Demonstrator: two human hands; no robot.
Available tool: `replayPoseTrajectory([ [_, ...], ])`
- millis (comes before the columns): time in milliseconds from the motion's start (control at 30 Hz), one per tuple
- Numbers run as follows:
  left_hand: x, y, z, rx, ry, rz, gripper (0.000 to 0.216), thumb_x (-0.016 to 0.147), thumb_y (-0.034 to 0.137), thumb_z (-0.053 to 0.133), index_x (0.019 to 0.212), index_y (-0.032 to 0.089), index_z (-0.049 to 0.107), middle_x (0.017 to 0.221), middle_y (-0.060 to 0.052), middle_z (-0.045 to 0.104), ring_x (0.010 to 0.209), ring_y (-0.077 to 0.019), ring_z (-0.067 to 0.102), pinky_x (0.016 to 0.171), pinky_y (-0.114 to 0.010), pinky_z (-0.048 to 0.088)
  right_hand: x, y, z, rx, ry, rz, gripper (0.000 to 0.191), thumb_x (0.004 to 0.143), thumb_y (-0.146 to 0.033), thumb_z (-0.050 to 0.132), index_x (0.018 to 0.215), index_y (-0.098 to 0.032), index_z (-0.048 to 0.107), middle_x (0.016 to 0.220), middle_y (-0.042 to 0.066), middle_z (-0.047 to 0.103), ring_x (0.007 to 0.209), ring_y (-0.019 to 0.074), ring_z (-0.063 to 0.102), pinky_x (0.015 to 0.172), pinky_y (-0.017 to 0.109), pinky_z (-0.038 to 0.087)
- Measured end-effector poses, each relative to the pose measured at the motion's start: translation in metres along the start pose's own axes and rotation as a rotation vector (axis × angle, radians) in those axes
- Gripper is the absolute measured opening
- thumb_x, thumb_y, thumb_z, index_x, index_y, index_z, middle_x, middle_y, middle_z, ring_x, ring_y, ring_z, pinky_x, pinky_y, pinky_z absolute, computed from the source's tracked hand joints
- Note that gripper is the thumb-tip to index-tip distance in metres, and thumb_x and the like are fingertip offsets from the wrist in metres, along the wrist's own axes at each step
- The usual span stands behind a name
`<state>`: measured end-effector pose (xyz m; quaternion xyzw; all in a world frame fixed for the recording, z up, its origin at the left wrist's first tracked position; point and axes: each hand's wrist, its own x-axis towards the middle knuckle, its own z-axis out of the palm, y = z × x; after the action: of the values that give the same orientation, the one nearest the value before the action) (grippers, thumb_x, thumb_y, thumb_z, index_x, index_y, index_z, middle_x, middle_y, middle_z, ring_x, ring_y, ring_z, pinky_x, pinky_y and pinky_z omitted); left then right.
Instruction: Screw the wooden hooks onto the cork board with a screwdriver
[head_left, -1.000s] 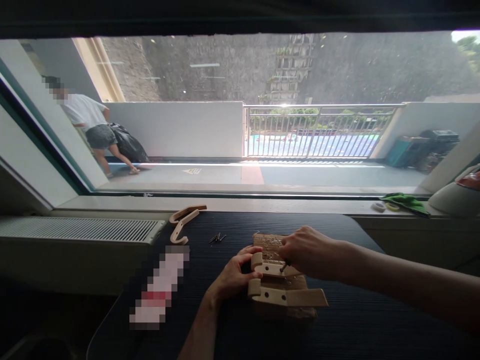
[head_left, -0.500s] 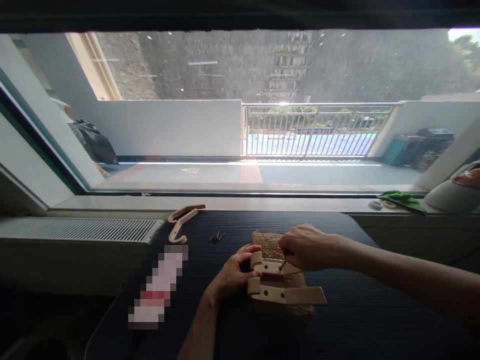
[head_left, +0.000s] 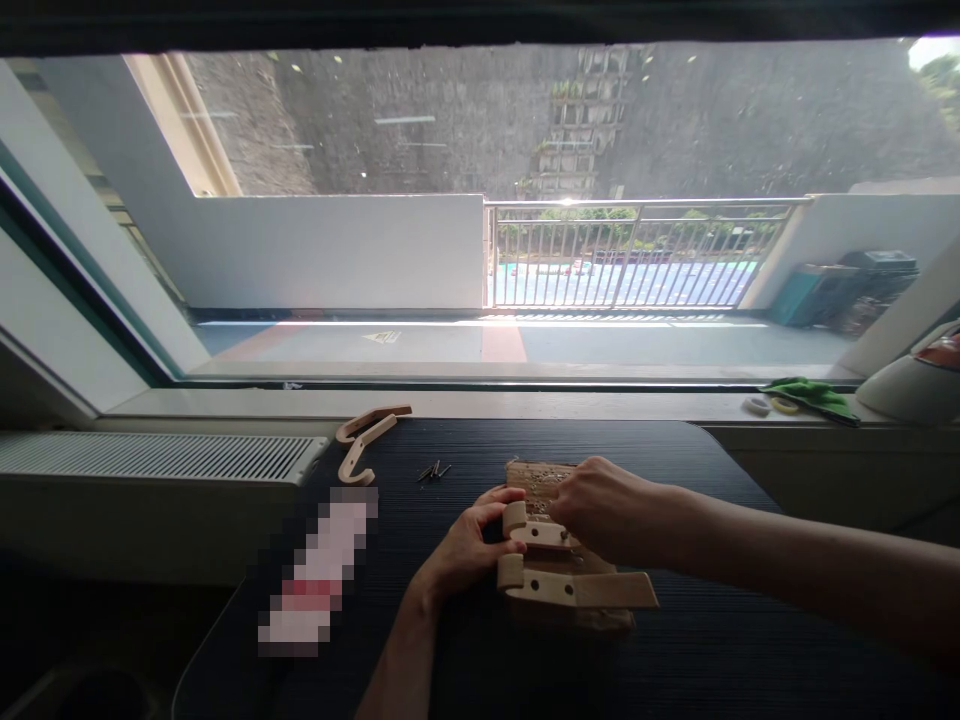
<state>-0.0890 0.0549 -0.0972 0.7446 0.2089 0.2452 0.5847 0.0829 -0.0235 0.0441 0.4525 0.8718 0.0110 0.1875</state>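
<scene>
A wooden board point(head_left: 537, 478) full of small holes lies on the dark table point(head_left: 697, 650). Two wooden hooks lie across it: a far hook point(head_left: 534, 530) and a near hook point(head_left: 577, 588). My left hand point(head_left: 469, 545) grips the curled end of the far hook, thumb on top. My right hand point(head_left: 604, 510) is closed over that hook's middle, fingers pinched downward; what they pinch is hidden.
Two more wooden hooks point(head_left: 367, 440) lie at the table's far left, with several dark screws point(head_left: 434, 471) nearby. A blurred white and red object point(head_left: 319, 575) lies at left. A radiator grille point(head_left: 157, 457) and windowsill with green cloth point(head_left: 810, 396) lie beyond.
My right hand has lowered onto the far hook, and the small screw seen under its fingers is now hidden. The person outside the window has gone from view.
</scene>
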Motion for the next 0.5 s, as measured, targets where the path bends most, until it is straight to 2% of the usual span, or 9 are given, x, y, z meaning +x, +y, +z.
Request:
replayPoseTrajectory([
  [133,0.0,0.002,-0.001,0.015,-0.005,0.006,0.027,0.07,0.025,0.071,0.097,0.021,0.069,0.135,-0.006,0.048,0.131,-0.0268,0.034,0.111,-0.038,0.026,-0.004,0.014,0.003,0.135,-0.014,0.166,0.016,0.074,-0.014,0.052,0.07,-0.016,0.068,0.065,0.005,0.068,0.058,0.0163,0.061,0.049,0.025,0.029],
  [267,0.0,0.001,0.0,0.021,-0.005,0.007,0.026,0.071,0.026,0.071,0.096,0.02,0.069,0.135,-0.005,0.048,0.131,-0.0258,0.034,0.11,-0.036,0.027,-0.007,0.021,0.009,0.239,0.0,0.291,0.02,0.075,-0.024,0.052,0.08,-0.021,0.071,0.073,0.005,0.071,0.068,0.019,0.063,0.056,0.026,0.035],
  [500,0.0,0.001,0.0,0.013,-0.002,0.009,0.026,0.071,0.024,0.069,0.097,0.02,0.069,0.135,-0.006,0.048,0.13,-0.0263,0.036,0.11,-0.037,0.028,-0.004,0.004,-0.005,0.014,-0.041,0.198,0.015,0.078,-0.01,0.054,0.074,-0.014,0.068,0.074,0.008,0.069,0.063,0.0171,0.063,0.05,0.024,0.031],
])
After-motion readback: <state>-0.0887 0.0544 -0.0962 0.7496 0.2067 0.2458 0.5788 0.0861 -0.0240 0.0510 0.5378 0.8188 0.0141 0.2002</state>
